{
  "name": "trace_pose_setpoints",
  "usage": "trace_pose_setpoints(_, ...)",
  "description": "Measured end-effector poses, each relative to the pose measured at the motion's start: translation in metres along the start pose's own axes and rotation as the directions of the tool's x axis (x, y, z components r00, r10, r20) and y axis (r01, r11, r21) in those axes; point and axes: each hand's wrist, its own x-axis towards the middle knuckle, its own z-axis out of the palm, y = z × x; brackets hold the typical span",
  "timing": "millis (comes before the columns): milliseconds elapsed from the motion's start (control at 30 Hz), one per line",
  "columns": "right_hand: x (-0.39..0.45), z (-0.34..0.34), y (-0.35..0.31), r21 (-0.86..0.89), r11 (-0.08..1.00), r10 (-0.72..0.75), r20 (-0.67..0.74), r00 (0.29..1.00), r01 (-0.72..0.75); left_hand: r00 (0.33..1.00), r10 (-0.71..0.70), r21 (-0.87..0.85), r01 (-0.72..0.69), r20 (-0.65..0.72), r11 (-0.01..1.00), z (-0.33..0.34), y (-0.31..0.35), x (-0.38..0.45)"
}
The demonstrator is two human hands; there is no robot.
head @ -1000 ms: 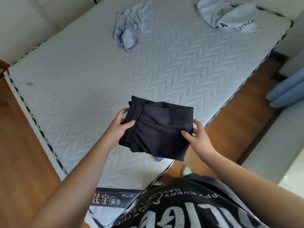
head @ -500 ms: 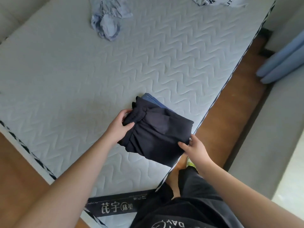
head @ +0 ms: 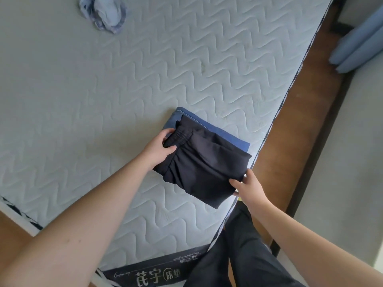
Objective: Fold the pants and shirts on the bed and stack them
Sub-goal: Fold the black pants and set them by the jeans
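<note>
Folded black pants lie over a folded blue garment near the right edge of the quilted mattress. My left hand grips the pants at the elastic waistband, thumb on top. Along the lower right side my right hand holds the pants' edge, thumb on top and fingers underneath. Only the far edge and corners of the blue garment show from under the pants.
A crumpled light blue garment lies at the far end of the mattress. Brown wooden floor runs along the right edge of the bed. Blue curtains hang at the upper right. My dark-trousered legs stand at the mattress corner.
Both hands have carried the black pants down and onto the blue folded garment. The view has tilted down, and the white shirt at the far right has left the frame.
</note>
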Motion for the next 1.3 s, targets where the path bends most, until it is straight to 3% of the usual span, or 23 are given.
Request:
trace_pose_setpoints(267, 0.061, 0.022, 0.021, 0.023, 1.000, 0.003, 0.041, 0.999, -0.004, 0.999, -0.047, 0.025, 0.047, -0.005, 0.999, 0.003, -0.028, 0.065)
trace_pose_setpoints(467, 0.097, 0.016, 0.028, -0.143, 0.990, -0.024, -0.039, 0.999, 0.018, 0.996, -0.087, 0.343, 0.083, -0.003, 0.936, 0.021, -0.050, 0.099)
trace_pose_setpoints(633, 0.106, 0.012, 0.014, -0.008, 0.998, -0.065, -0.091, 0.994, 0.065, 0.997, -0.073, 0.271, 0.069, 0.002, 0.960, 0.028, -0.043, 0.118)
trace_pose_setpoints(767, 0.110, 0.017, 0.007, -0.006, 0.997, -0.080, -0.118, 0.990, 0.080, 0.998, -0.069, 0.191, 0.067, 0.005, 0.979, 0.025, -0.031, 0.129)
trace_pose_setpoints(900, 0.110, 0.016, 0.005, 0.085, 0.990, -0.103, -0.099, 0.990, 0.111, 0.992, -0.060, 0.055, 0.054, 0.113, 0.997, 0.004, -0.027, 0.137)
trace_pose_setpoints(1000, 0.116, 0.016, 0.003, -0.062, 0.991, -0.130, -0.163, 0.978, 0.121, 0.979, -0.093, 0.118, 0.073, 0.180, 0.990, -0.002, -0.028, 0.144)
trace_pose_setpoints(1100, 0.123, 0.019, 0.002, -0.291, 0.951, -0.185, -0.264, 0.947, 0.104, 0.994, -0.084, 0.182, 0.070, 0.069, 0.981, 0.012, -0.029, 0.149)
trace_pose_setpoints(1200, 0.127, 0.022, 0.000, -0.488, 0.871, -0.241, -0.333, 0.911, 0.052, 0.994, -0.015, 0.369, 0.053, -0.104, 0.928, 0.033, -0.033, 0.147)
trace_pose_setpoints(1300, 0.127, 0.026, -0.001, -0.561, 0.827, -0.301, -0.390, 0.870, 0.035, 0.957, 0.091, 0.411, 0.031, -0.274, 0.911, 0.047, -0.036, 0.135)
